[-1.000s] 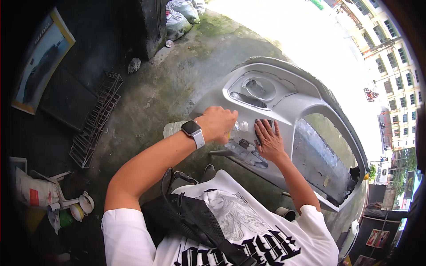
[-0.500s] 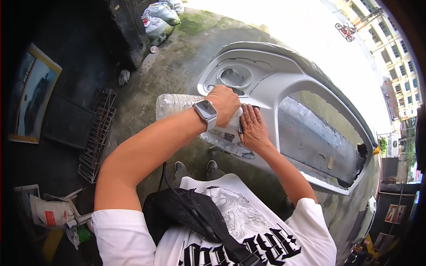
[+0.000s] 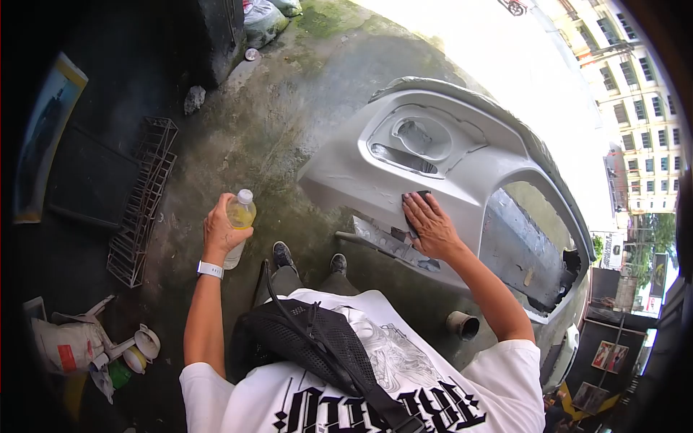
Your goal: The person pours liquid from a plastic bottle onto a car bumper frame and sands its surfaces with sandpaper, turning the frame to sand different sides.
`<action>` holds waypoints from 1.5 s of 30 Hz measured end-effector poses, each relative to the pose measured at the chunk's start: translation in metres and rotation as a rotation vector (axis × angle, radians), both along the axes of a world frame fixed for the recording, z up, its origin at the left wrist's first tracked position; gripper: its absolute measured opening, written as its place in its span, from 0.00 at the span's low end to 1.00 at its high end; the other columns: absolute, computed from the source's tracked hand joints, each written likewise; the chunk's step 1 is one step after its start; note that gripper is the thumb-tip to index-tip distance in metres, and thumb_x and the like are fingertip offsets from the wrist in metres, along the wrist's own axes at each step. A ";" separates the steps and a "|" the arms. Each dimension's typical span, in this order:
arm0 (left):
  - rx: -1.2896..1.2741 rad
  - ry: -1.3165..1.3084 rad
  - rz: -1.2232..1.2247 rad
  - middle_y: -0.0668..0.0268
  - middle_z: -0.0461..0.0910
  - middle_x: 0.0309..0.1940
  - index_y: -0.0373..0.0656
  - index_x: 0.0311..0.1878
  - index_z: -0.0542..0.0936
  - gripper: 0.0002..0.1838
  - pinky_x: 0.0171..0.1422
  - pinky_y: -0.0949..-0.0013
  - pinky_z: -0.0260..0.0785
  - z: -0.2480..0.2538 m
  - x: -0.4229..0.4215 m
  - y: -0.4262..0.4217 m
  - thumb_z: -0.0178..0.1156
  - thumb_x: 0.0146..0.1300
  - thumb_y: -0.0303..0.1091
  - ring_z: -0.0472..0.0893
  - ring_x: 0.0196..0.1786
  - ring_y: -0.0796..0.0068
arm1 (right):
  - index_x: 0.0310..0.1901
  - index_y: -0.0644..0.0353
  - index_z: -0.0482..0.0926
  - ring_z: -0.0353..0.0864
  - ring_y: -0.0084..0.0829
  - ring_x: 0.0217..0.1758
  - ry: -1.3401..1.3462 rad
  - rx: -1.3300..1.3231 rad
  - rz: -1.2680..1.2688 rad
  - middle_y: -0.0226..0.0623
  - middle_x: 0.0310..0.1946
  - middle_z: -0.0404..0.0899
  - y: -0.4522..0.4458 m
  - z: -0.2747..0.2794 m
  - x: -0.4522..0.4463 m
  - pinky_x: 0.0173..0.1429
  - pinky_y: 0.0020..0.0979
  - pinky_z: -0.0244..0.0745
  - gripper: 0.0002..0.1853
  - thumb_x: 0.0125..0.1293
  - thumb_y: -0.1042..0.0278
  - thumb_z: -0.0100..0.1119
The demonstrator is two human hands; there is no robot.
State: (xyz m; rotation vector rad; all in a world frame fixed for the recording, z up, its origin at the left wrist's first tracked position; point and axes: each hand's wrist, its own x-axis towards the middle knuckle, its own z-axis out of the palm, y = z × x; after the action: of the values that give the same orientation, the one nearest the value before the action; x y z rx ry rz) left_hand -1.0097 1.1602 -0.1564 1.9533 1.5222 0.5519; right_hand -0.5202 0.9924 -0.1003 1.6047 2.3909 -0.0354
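My left hand (image 3: 221, 231) is wrapped around a clear plastic bottle (image 3: 243, 213) with a white cap and yellowish liquid inside. It holds the bottle roughly upright, well to the left of a grey car bumper (image 3: 462, 180). On the bumper's face, below the round lamp opening, my right hand (image 3: 435, 227) lies flat with its fingers together. Under those fingers is a black piece of sandpaper (image 3: 422, 195), mostly covered, its edges showing around the fingertips. Wet-looking streaks mark the bumper's surface to the left of that hand.
A metal rack (image 3: 143, 202) stands on the left by a dark wall. Filled plastic bags (image 3: 263, 25) lie at the top. A small can (image 3: 463, 326) sits on the concrete floor (image 3: 253, 130) near my right arm. A cluttered chair (image 3: 76, 343) is at lower left.
My left hand has swung away left from the bumper, turning the bottle from tilted over the surface to upright. My right hand still presses the sandpaper on the bumper.
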 end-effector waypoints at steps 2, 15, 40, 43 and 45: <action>-0.065 -0.028 0.175 0.54 0.86 0.49 0.48 0.56 0.74 0.38 0.56 0.49 0.78 -0.037 -0.048 -0.035 0.78 0.36 0.35 0.85 0.52 0.44 | 0.79 0.65 0.60 0.47 0.37 0.88 0.021 -0.031 0.024 0.43 0.84 0.55 0.011 0.004 -0.006 0.91 0.46 0.32 0.45 0.64 0.48 0.57; -0.307 -0.196 0.689 0.61 0.83 0.49 0.41 0.59 0.74 0.40 0.62 0.62 0.75 -0.105 -0.157 -0.212 0.79 0.38 0.29 0.84 0.52 0.66 | 0.78 0.63 0.64 0.51 0.37 0.87 -0.420 -0.409 0.196 0.39 0.80 0.63 0.222 -0.177 -0.153 0.90 0.51 0.26 0.42 0.73 0.38 0.44; -0.330 -0.267 0.883 0.61 0.81 0.50 0.43 0.60 0.74 0.39 0.64 0.60 0.74 -0.147 -0.196 -0.238 0.79 0.40 0.30 0.82 0.55 0.64 | 0.79 0.59 0.62 0.51 0.34 0.87 -0.406 -0.606 0.182 0.38 0.83 0.58 0.262 -0.209 -0.160 0.89 0.52 0.28 0.38 0.76 0.43 0.44; -0.378 -0.258 0.886 0.63 0.80 0.50 0.42 0.61 0.73 0.39 0.64 0.61 0.74 -0.159 -0.191 -0.250 0.78 0.41 0.28 0.82 0.54 0.67 | 0.80 0.59 0.62 0.49 0.34 0.88 -0.425 -0.560 0.124 0.38 0.83 0.58 0.263 -0.142 -0.133 0.89 0.54 0.28 0.37 0.75 0.47 0.44; -0.408 -0.258 0.904 0.63 0.80 0.50 0.42 0.61 0.73 0.39 0.64 0.62 0.74 -0.165 -0.188 -0.254 0.77 0.41 0.27 0.82 0.54 0.67 | 0.79 0.60 0.62 0.49 0.34 0.88 -0.442 -0.530 0.112 0.38 0.83 0.57 0.267 -0.119 -0.120 0.89 0.55 0.28 0.36 0.75 0.49 0.44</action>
State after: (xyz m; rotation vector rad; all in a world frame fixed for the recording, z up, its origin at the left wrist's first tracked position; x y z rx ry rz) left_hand -1.1974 0.9066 -0.3213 0.7882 2.0920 0.7364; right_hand -0.6406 1.2597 -0.2188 1.0966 1.9140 -0.2445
